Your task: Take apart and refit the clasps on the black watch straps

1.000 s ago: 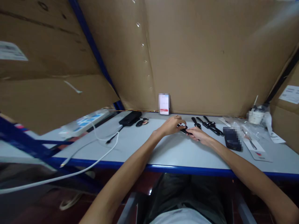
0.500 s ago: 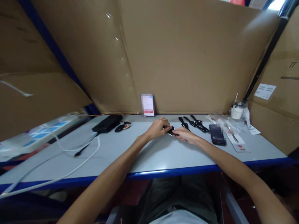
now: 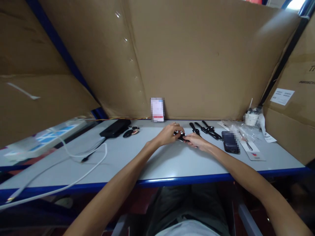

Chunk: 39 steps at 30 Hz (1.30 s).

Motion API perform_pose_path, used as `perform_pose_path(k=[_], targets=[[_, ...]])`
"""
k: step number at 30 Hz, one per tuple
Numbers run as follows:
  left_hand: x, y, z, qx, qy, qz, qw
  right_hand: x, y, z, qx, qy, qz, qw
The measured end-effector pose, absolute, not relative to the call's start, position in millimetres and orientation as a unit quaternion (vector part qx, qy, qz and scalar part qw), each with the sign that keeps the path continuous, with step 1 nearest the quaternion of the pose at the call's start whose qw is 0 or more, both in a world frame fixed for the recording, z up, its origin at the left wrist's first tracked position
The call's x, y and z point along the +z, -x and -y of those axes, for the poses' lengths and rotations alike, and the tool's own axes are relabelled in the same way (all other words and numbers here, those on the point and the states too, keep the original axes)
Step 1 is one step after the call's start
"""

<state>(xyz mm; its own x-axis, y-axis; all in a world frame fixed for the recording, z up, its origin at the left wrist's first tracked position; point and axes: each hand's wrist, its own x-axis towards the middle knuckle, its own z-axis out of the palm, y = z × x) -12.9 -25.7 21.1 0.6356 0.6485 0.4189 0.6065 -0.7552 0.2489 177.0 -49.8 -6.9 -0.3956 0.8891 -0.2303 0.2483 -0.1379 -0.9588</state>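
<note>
Between my two hands, low over the grey table [image 3: 162,164], is a small black watch [image 3: 181,136] with a strap. My left hand [image 3: 171,132] has its fingers curled over the watch's left end. From the right, my right hand [image 3: 195,141] pinches the other end of the black strap. The fingers partly hide the watch. Just right of my hands, several black watches [image 3: 205,128] lie on the table near its back. A dark phone [image 3: 230,142] lies flat to the right of them.
A lit phone [image 3: 157,110] stands against the cardboard [image 3: 187,65]. On the left are a black power bank [image 3: 115,128], a small black round item [image 3: 128,133], white cables [image 3: 94,166] and a power strip [image 3: 52,137]. Plastic bags [image 3: 248,131] and a white cup [image 3: 251,118] lie right.
The view has shifted slightly. Both hands stay together on the watch; my left fingers have shifted a little, and the watch looks slightly turned.
</note>
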Motion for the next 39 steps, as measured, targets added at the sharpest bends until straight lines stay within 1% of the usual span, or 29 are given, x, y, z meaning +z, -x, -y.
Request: perform_pose_path(k=[4, 19, 22, 26, 30, 33, 36, 39], targets=[[26, 23, 23, 0.218, -0.921, -0.318, 0.057, -2, -178, 52, 0.588, 0.476, 0.598, 0.264], [25, 27, 24, 0.190, -0.922, -0.338, -0.011, 6, -183, 53, 0.598, 0.473, 0.604, 0.230], [28, 27, 29, 0.161, -0.927, -0.339, -0.024, 5, -187, 51, 0.598, 0.460, 0.625, 0.202], [32, 28, 34, 0.136, -0.930, -0.342, -0.015, 6, -196, 45, 0.610, 0.425, 0.651, 0.153], [34, 28, 38, 0.150, -0.933, -0.327, 0.000, 9, -204, 41, 0.612, 0.412, 0.665, 0.117], [33, 23, 40, 0.165, -0.935, -0.315, -0.003, 12, -206, 42, 0.610, 0.409, 0.670, 0.108], [27, 15, 41, 0.174, -0.933, -0.314, -0.017, 13, -203, 46, 0.612, 0.404, 0.670, 0.116], [19, 7, 39, 0.189, -0.912, -0.363, -0.013, 13, -199, 50, 0.606, 0.419, 0.662, 0.135]])
